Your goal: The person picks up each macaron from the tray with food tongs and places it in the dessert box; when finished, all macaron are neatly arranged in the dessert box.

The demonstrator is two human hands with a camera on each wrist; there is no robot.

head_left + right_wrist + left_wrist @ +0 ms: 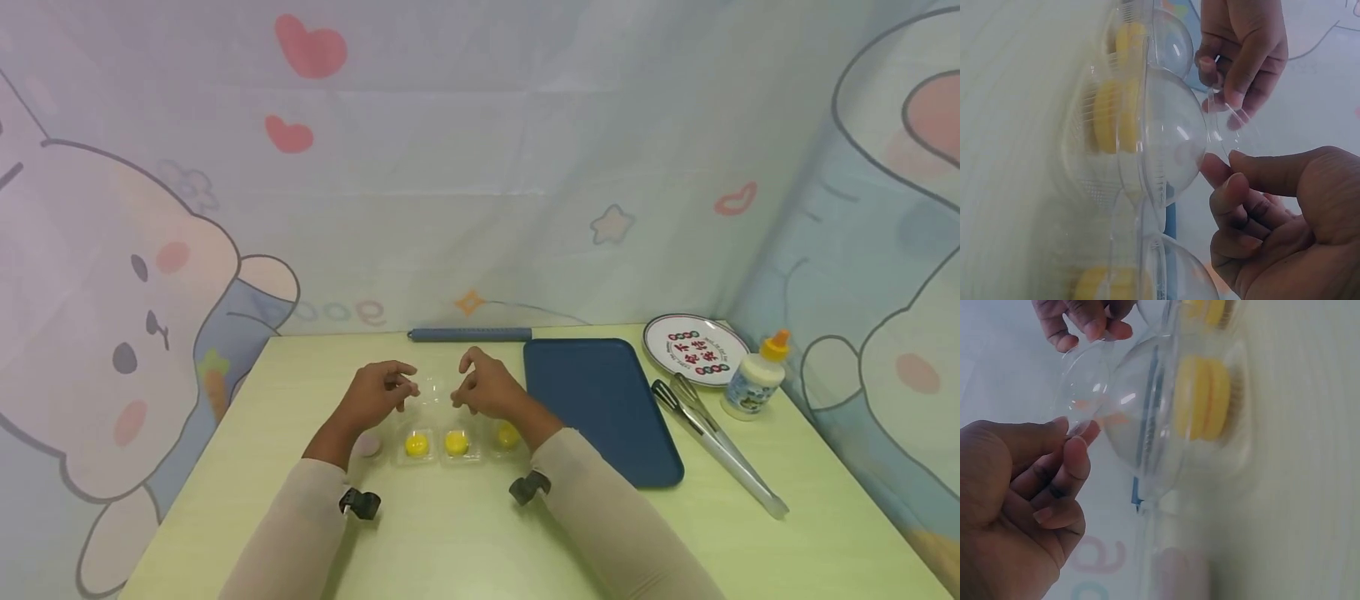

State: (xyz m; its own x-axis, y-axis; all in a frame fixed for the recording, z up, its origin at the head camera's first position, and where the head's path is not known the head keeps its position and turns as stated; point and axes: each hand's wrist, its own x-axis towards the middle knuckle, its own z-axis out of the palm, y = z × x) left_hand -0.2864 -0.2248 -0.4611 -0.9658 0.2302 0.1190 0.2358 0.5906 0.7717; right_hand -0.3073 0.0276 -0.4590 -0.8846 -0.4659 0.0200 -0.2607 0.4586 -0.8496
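My left hand (pixel 378 392) and my right hand (pixel 487 387) face each other above a row of clear plastic boxes. Between them, thumb and fingertips of each hand pinch opposite edges of a clear round plastic piece (pixel 1085 381), which also shows in the right wrist view. Below it, a yellow macaron (pixel 1200 397) sits inside a box under a clear dome (pixel 1175 128). The head view has another yellow macaron (pixel 456 442) beside it and a third (pixel 507 433) near my right wrist. A pale pink round thing (pixel 367 444) lies beside my left wrist.
A dark blue tray (pixel 600 408) lies right of my right hand. Farther right are metal tongs (pixel 723 450), a printed plate (pixel 660 354) and a white bottle with an orange cap (pixel 753 383). A grey-blue rod (pixel 470 334) lies along the back table edge, before a patterned cloth.
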